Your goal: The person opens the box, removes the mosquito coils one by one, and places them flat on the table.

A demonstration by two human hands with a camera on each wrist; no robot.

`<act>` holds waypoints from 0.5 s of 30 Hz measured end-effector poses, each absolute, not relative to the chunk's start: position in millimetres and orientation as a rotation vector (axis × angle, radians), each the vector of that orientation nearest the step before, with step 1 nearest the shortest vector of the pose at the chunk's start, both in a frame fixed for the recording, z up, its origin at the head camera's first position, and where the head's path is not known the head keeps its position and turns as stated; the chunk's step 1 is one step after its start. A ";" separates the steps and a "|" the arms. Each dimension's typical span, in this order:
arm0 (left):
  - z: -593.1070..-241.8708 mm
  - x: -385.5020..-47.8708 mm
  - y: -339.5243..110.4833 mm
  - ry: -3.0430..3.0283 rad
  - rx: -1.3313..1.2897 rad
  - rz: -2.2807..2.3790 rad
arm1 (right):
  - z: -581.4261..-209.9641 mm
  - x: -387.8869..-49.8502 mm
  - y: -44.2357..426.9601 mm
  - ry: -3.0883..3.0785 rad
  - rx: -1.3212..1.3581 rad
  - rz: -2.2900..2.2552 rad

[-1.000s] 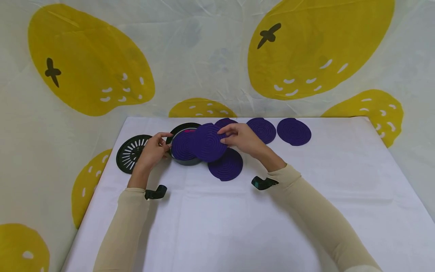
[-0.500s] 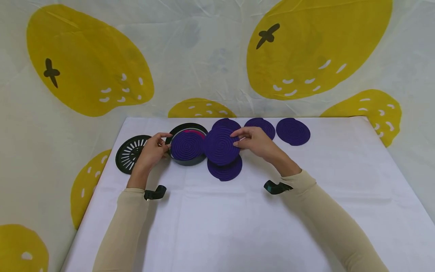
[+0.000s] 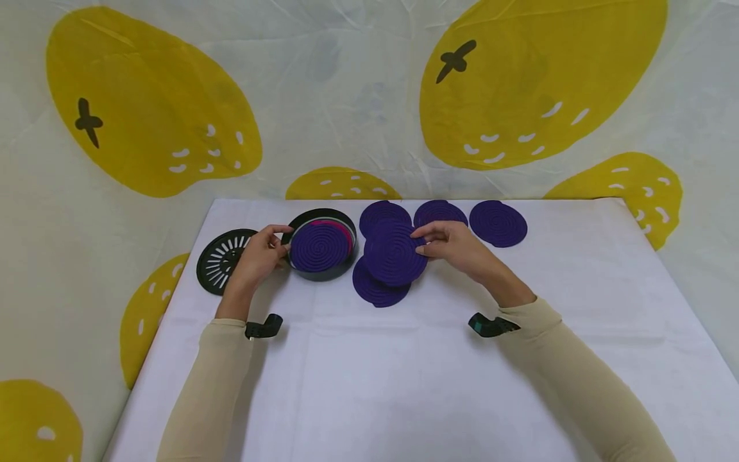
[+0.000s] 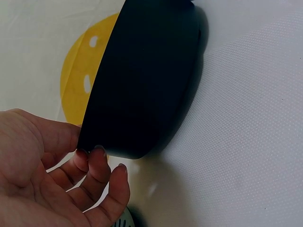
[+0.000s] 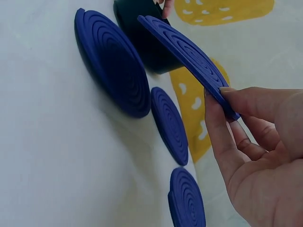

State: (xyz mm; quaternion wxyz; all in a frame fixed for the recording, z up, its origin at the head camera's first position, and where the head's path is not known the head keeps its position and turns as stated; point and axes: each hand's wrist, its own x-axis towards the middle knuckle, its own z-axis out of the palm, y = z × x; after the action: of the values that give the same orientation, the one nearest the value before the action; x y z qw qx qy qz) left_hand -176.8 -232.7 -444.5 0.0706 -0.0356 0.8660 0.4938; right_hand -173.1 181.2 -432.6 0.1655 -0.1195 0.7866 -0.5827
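The right hand (image 3: 462, 252) pinches the edge of a purple spiral disc (image 3: 395, 253), held raised above the table; in the right wrist view the hand (image 5: 265, 137) grips this disc (image 5: 194, 59) between thumb and fingers. At the left, the left hand (image 3: 260, 256) holds the rim of a round dark container (image 3: 331, 276), its thumb and fingertips at the edge. Another purple disc (image 3: 319, 248) lies inside that container, with a pink edge showing beside it. From the left wrist, the hand (image 4: 61, 175) is seen gripping the container's dark side (image 4: 137, 80).
Purple discs lie on the table beneath the raised one (image 3: 378, 290), behind it (image 3: 381, 213), and toward the right (image 3: 441, 212), (image 3: 498, 223). A dark slotted round lid (image 3: 218, 264) lies at the left, partly behind the left hand. A patterned cloth hangs behind the table.
The right hand has moved rightward with its disc, away from over the container, uncovering the disc inside. The left hand stays at the container's rim.
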 end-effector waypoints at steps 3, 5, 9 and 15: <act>-444.2 -177.4 -232.4 2.608 -0.115 1.476 | -433.9 -171.4 188.4 2.240 -0.335 -1.640; -443.9 -177.4 -232.2 2.606 -0.117 1.470 | -433.7 -169.4 192.9 2.233 -0.320 -1.635; -443.3 -177.1 -232.2 2.600 -0.114 1.470 | -434.9 -166.0 202.2 2.229 -0.286 -1.624; -444.0 -177.5 -232.8 2.601 -0.107 1.478 | -441.6 -163.4 219.3 2.232 -0.257 -1.608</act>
State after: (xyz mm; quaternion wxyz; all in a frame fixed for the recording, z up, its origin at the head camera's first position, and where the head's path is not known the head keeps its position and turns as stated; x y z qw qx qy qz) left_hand -177.5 -232.8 -444.0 0.0741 -0.0355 0.8664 0.4925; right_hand -163.4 219.3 -441.6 0.1881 -0.0913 0.7934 -0.5716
